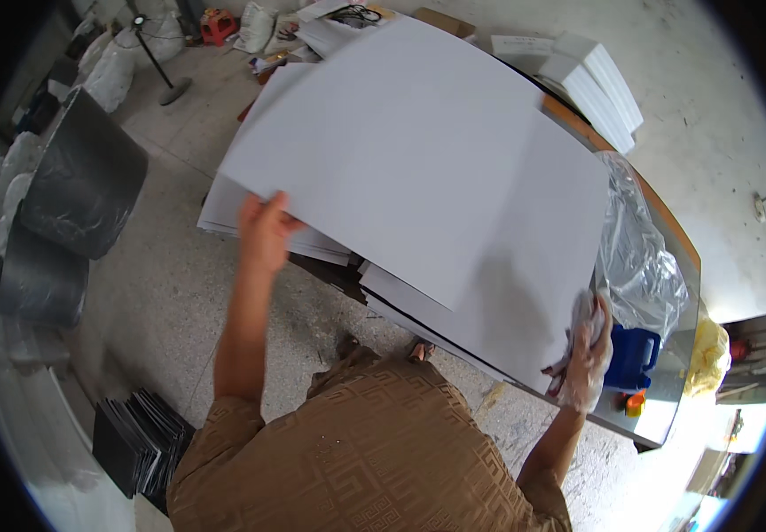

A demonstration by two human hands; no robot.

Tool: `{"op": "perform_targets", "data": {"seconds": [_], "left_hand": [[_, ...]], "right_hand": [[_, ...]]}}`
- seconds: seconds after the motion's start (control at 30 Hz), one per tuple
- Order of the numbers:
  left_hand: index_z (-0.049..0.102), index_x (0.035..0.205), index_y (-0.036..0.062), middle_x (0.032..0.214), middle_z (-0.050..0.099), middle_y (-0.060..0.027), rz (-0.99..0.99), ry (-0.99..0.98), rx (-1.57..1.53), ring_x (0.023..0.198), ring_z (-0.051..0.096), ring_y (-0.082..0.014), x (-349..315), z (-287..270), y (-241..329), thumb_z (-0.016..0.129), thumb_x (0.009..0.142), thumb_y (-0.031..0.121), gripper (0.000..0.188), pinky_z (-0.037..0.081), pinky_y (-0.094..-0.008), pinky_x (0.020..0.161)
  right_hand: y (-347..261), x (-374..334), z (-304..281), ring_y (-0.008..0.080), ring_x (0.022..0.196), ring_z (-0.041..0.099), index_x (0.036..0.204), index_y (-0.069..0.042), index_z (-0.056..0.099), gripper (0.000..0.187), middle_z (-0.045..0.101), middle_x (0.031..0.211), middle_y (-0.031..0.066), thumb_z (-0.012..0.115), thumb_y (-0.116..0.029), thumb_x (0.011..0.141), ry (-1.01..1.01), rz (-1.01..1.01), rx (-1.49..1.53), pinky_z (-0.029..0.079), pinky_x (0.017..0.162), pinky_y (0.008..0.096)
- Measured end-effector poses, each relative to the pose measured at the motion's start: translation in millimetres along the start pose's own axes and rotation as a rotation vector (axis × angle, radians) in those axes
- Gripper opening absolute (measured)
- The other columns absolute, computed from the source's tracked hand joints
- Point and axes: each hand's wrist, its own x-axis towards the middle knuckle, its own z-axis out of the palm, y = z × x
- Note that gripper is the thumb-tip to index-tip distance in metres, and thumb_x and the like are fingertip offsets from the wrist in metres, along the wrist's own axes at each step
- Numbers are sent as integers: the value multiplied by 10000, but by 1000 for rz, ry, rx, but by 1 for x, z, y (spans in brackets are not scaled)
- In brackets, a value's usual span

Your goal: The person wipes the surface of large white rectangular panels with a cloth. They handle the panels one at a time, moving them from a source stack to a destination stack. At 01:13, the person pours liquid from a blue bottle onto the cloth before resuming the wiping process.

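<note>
A large white sheet (383,133), stiff like board, lies tilted across the table with its near left edge raised. My left hand (265,235) is closed on that edge, thumb on top. Under it lies a second white sheet (534,310) with a soft shadow on it. My right hand (585,363), in a thin clear plastic glove, grips a crumpled pale cloth (585,315) at the right end of the lower sheet. Part of the cloth is hidden by the fingers. More white sheets (223,206) show beneath on the left.
Right of my right hand stand a blue jug (631,355) and a small orange container (635,405). Clear plastic film (640,257) covers the table's right side. White foam blocks (591,84) lie beyond the far edge. Dark grey rolls (86,173) and black panels (139,439) are at left.
</note>
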Motion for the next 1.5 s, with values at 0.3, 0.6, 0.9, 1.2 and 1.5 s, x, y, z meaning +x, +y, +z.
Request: {"op": "perform_targets", "data": {"seconds": [0.3,0.6,0.9,1.2,1.5], "left_hand": [[519,1226,-49,1148,648,-164,-108,200,158,1011,684,-297,72,-217,-29,552,987,82,275,605,-445,856],[582,1115,-94,1012,669,-183,-426,260,704,904,707,-280,74,-233,-24,595,1004,187,303,612,-371,774],[669,991,55,996,666,-99,1148,-270,1000,911,669,-290,-57,-64,-53,762,784,24,229,546,-397,771],[731,965,48,1118,611,-90,1134,-515,873,1123,600,-286,-95,-1,-113,735,775,66,191,559,-464,969],[705,941,56,1085,589,-73,1129,-465,715,1083,588,-283,-86,4,-141,774,721,53,231,561,-476,941]], "right_hand": [[-58,70,97,207,952,654,1195,26,614,489,684,1035,125,563,-410,980,-842,356,18,523,851,320],[-100,21,136,384,1329,443,1474,-121,441,651,463,1429,240,625,-441,938,-420,-556,-918,345,1131,453],[-76,27,164,406,1017,657,1346,-28,575,542,651,1156,247,717,-292,894,-577,-281,-291,550,860,422],[-101,-12,214,384,1171,536,1409,-184,507,589,519,1312,194,687,-393,888,-309,-787,-760,460,881,545],[-77,-6,220,302,981,560,1403,-273,519,667,544,1193,117,775,-345,791,-381,-849,-691,457,775,487]]}}
